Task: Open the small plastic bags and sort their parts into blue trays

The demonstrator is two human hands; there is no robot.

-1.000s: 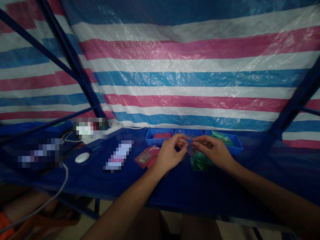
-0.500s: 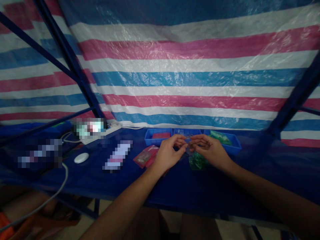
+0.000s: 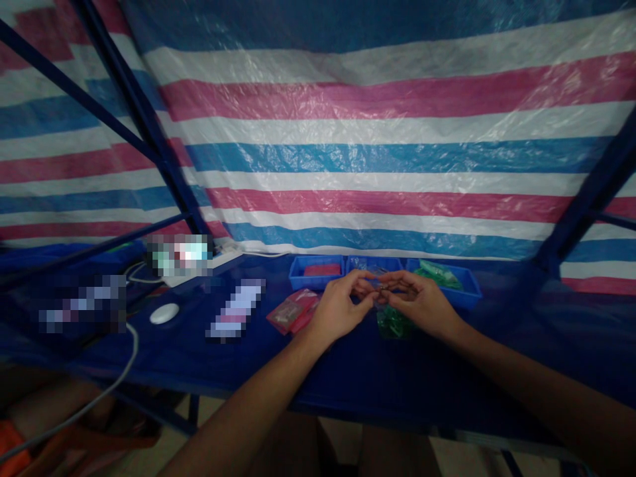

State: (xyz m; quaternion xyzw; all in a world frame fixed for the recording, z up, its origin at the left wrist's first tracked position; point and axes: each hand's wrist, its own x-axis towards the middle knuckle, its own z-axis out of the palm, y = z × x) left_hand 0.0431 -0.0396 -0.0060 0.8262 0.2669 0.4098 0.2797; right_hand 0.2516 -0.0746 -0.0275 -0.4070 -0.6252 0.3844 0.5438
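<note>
My left hand [image 3: 342, 303] and my right hand [image 3: 423, 301] meet over the table, thumbs and fingers pinched. Between them is a piece of thin clear plastic [image 3: 379, 299], apparently a small bag, at the left fingertips. A tiny brownish thing [image 3: 382, 289] shows by the right fingertips, too small to name. Just below the right hand lies a green plastic packet [image 3: 393, 322]. Red plastic packets [image 3: 291, 311] rest beside the left hand, partly covered by it.
Behind the hands stand blue bins: one with red packets [image 3: 322, 270], a middle one with clear plastic [image 3: 365, 264], one with green packets [image 3: 440, 274]. Leftward are a blurred-out phone-like object [image 3: 237, 308], a white oval object [image 3: 164, 313], a power strip [image 3: 226, 259] and a cable [image 3: 130, 361].
My fingertips have come slightly closer together, and the small thing between them shows less. The whole view has shifted a little; the packets and bins keep their places.
</note>
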